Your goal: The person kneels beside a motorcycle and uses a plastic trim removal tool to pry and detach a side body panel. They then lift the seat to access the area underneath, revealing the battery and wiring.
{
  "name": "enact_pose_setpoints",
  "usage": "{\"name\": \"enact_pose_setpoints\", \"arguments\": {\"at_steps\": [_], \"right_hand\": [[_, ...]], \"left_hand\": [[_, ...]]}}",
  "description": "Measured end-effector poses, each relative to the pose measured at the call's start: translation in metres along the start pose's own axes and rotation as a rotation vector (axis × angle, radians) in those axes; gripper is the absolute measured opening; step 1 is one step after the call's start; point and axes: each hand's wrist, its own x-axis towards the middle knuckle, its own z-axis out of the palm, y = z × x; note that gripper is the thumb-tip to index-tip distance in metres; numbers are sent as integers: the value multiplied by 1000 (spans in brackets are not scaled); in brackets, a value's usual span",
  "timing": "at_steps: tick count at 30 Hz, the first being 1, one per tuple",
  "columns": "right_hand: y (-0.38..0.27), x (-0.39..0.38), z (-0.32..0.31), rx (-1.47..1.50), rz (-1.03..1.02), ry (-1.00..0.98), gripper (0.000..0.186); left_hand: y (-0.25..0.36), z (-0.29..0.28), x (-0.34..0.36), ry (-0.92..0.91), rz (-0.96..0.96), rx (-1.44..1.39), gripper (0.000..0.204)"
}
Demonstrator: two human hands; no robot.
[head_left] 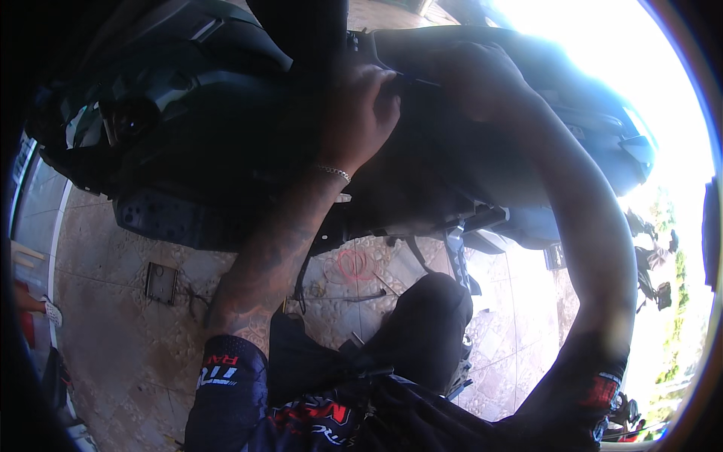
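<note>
A dark scooter-like vehicle (248, 143) lies across the view in front of me, its body panels mostly in shadow. My left hand (360, 117), with a chain bracelet at the wrist, is closed at the top middle of the body, thumb and fingers bent together. What its fingertips pinch is too dark to make out. To its right my right hand (482, 83) is curled closed over the same panel. A thin dark rod (425, 80) runs from it toward my left fingertips; its kind is unclear. Glare and shadow blur the right fingers.
The black seat-like part (301, 30) rises behind my left hand. On the tiled floor (105, 301) lie a small dark square frame (161, 282), a coil of red wire (354, 264) and thin tools or cables. At the left edge another person's foot (51, 310) shows.
</note>
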Motion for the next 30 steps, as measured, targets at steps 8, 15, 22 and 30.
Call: {"name": "enact_pose_setpoints", "arguments": {"at_steps": [8, 15, 22, 30], "right_hand": [[-13, 27, 19, 327, -242, 188, 23], [0, 39, 4, 344, -268, 222, 21], [6, -18, -2, 504, -157, 379, 19], [-2, -48, 8, 813, -40, 521, 17]], "left_hand": [[-4, 5, -3, 48, 25, -25, 30], [2, -5, -2, -1, 16, 56, 31], [-1, -4, -5, 41, -38, 122, 33], [-14, -11, -11, 14, -95, 192, 39]]}}
